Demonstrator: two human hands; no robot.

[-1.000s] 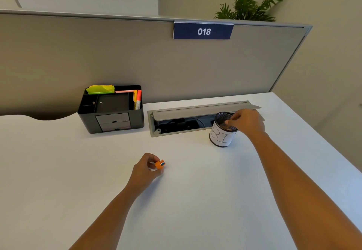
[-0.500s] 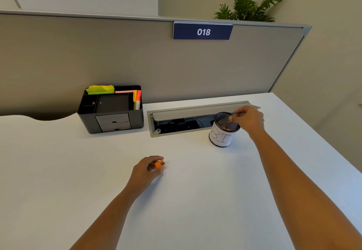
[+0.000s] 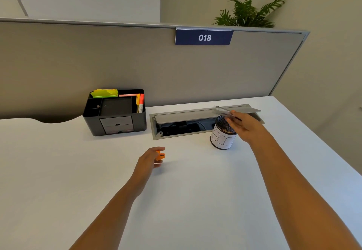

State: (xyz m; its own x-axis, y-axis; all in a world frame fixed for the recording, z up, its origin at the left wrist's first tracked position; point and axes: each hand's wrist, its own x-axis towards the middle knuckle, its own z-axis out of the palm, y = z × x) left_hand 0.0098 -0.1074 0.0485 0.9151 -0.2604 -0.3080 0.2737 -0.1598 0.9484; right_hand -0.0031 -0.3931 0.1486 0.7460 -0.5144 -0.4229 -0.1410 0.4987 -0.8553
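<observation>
1. The right hand (image 3: 246,128) is now raised clear of the rim of the mesh cup (image 3: 222,138), where its fingers were dipped a second ago.
2. A clear pen (image 3: 223,111) is drawn out of the cup and held tilted above it, its far end up and to the left.
3. The left hand (image 3: 149,160) is shifted slightly forward, and the orange piece (image 3: 160,155) in its fingers is turned.

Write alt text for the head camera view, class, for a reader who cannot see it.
A person's right hand holds a clear pen-like stick above a mesh cup on a white desk. The left hand pinches a small orange object nearer the camera; a black organiser stands by the divider.
</observation>
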